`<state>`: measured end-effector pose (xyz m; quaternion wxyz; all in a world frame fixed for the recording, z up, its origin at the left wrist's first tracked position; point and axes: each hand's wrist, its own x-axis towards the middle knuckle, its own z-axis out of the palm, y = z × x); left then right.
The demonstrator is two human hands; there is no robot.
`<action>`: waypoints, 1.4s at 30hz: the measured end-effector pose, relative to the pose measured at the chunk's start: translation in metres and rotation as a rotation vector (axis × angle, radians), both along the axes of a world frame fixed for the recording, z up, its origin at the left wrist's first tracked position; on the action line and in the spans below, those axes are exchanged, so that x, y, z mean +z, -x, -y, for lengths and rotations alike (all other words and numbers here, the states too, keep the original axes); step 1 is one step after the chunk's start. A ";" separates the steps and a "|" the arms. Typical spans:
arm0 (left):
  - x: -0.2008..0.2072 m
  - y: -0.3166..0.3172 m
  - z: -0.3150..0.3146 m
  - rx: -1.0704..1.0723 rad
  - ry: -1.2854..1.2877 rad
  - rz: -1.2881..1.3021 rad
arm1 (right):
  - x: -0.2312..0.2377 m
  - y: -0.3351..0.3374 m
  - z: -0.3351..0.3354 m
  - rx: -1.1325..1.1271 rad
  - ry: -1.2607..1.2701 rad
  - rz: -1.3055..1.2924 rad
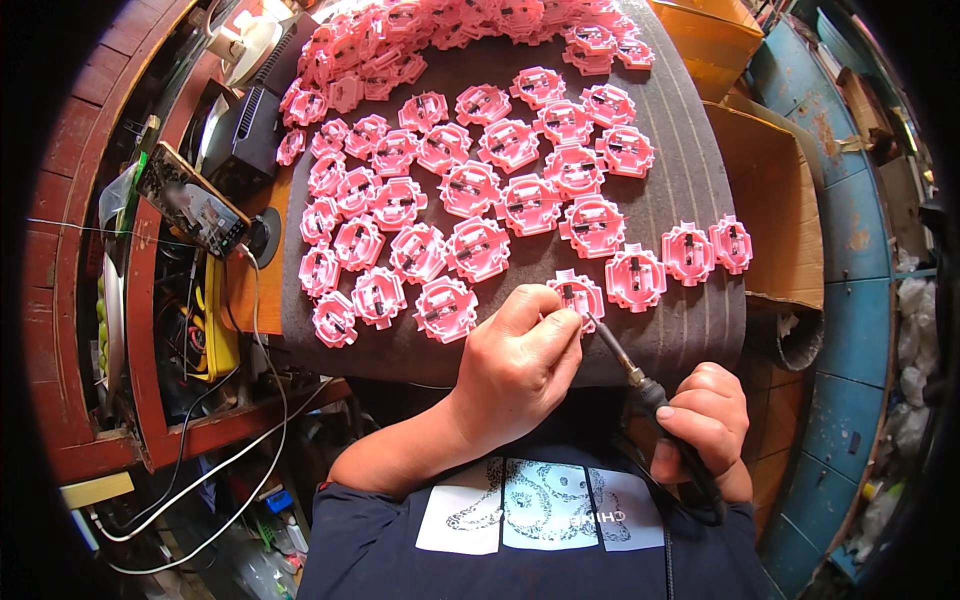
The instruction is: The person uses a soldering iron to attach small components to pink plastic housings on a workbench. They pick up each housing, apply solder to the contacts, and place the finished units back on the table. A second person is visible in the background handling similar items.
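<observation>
My right hand is wrapped round the dark handle of a soldering iron. The iron slants up and left, its metal tip at a pink plastic housing near the front edge of the dark mat. At the same housing is my left hand, thumb and fingers pinched together against its lower left side. What those fingers hold, if anything, is too small to make out. Small black and metal parts sit inside the housing. To its right stand similar pink housings, apart from the iron.
Rows of pink housings cover the dark mat, with a heap at the back. Cardboard boxes stand right of it, before blue cabinets. At left are a propped phone, a yellow container and cables.
</observation>
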<state>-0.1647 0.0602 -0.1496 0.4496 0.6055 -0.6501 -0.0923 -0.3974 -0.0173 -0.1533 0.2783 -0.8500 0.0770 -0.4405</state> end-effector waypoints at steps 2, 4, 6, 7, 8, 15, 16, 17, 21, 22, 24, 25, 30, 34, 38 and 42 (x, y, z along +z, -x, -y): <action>0.000 0.001 0.001 -0.006 0.006 -0.002 | -0.002 0.004 -0.002 -0.027 -0.006 0.022; 0.000 0.000 0.000 0.001 0.015 0.005 | -0.007 0.004 -0.001 -0.033 -0.005 0.048; 0.000 0.000 0.000 0.005 0.015 0.010 | -0.007 0.001 -0.001 -0.076 -0.015 0.063; 0.000 0.000 0.000 0.005 0.015 0.010 | -0.007 0.000 -0.002 -0.099 -0.019 0.069; 0.000 0.000 0.000 0.002 0.012 0.006 | -0.009 -0.002 -0.001 -0.097 -0.023 0.096; -0.001 0.000 0.001 0.001 0.010 0.000 | -0.014 -0.011 -0.006 -0.236 -0.033 0.006; -0.001 0.000 0.001 0.000 0.012 -0.001 | -0.014 -0.010 -0.005 -0.237 -0.032 -0.003; 0.000 -0.001 0.001 -0.002 0.010 0.001 | -0.015 -0.012 -0.005 -0.232 -0.049 0.038; 0.001 -0.001 0.001 -0.008 0.009 0.018 | -0.018 -0.019 0.001 -0.176 -0.079 0.108; 0.001 -0.001 0.001 -0.010 0.013 0.022 | -0.017 -0.019 0.003 -0.153 -0.075 0.101; 0.000 -0.001 0.001 -0.004 0.011 0.020 | -0.017 -0.022 0.003 -0.163 -0.062 0.077; -0.001 -0.001 0.000 -0.001 0.009 0.019 | -0.017 -0.022 0.003 -0.167 -0.057 0.065; -0.001 -0.001 0.001 -0.010 0.012 -0.001 | -0.017 -0.024 0.004 -0.194 -0.031 0.035; 0.000 -0.001 0.000 -0.011 0.010 -0.003 | -0.013 -0.027 0.005 -0.200 -0.001 0.003; 0.000 -0.001 0.001 -0.009 0.014 0.005 | -0.016 -0.034 0.002 -0.209 -0.042 0.033; 0.001 -0.001 0.000 -0.003 -0.005 0.000 | -0.017 -0.043 0.002 -0.177 -0.067 0.002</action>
